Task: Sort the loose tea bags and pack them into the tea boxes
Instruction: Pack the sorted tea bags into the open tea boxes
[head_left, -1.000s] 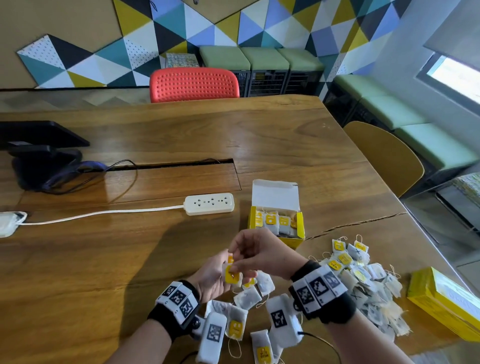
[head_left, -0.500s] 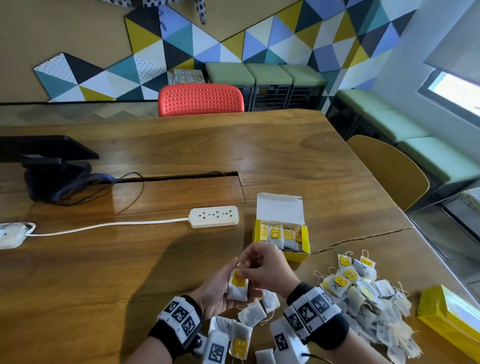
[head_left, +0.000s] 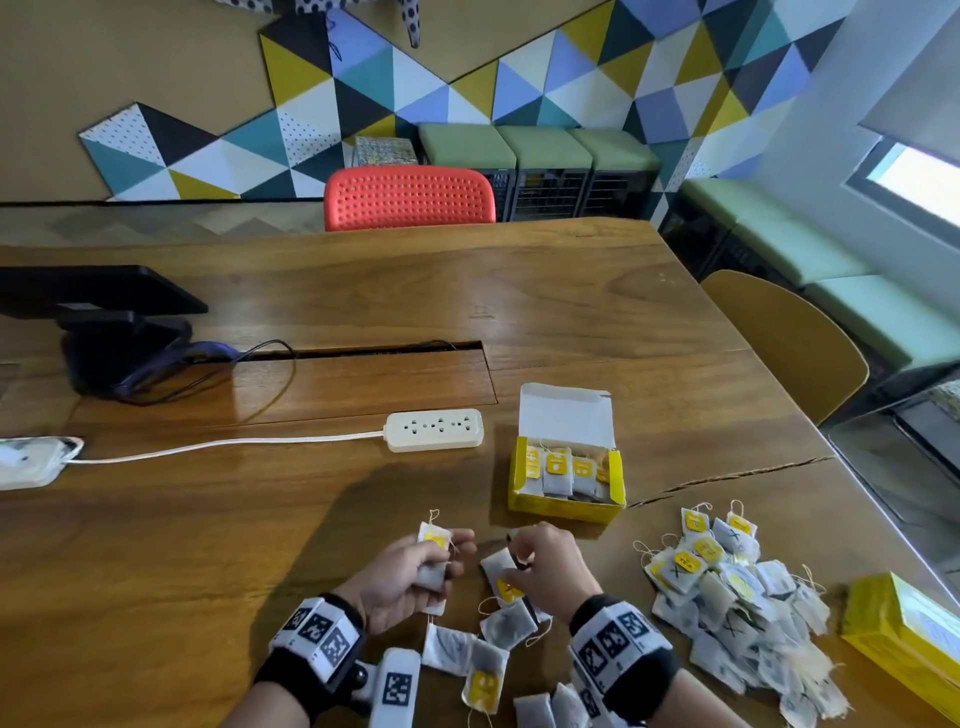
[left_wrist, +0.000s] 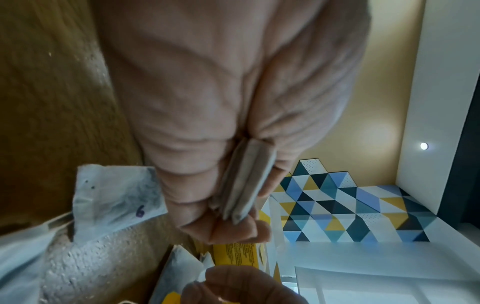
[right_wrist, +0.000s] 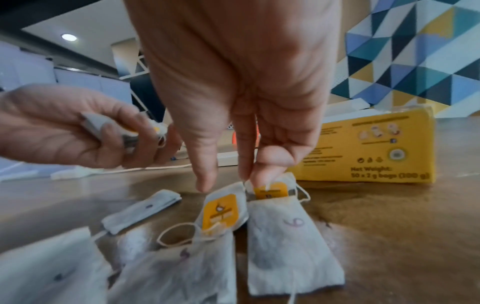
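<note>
The left hand (head_left: 402, 577) is above the wooden table (head_left: 260, 519), at about 7 o'clock from the open tea box (head_left: 566, 480). Its fingers are curled around a small stack of tea bags (head_left: 434, 558); the left wrist view shows the thumb and fingers pressing two or three flat bags together by their edges (left_wrist: 246, 181). A yellow tag shows at the top of this stack.

The right hand (head_left: 545, 569) is just at 3 o'clock of the left hand and reaches down to the table. Its thumb and one finger pinch the top edge of a tea bag (right_wrist: 283, 232) that lies on the wood, close to its yellow tag; the other fingers point down and are relaxed. Another bag with a yellow tag (right_wrist: 223, 214) lies touching it at 9 o'clock.

More loose tea bags (head_left: 483, 670) lie near the wrists, at 6 o'clock of the hands. A big pile of tea bags (head_left: 727, 597) is at 3 o'clock of the right hand. The open tea box stands at 12 o'clock of the right hand, lid up, with a row of bags upright inside. A second yellow box (head_left: 904, 639), closed, lies at 3 o'clock of the pile, at the table edge. A white power strip (head_left: 434, 428) lies at 9 o'clock of the open box.
</note>
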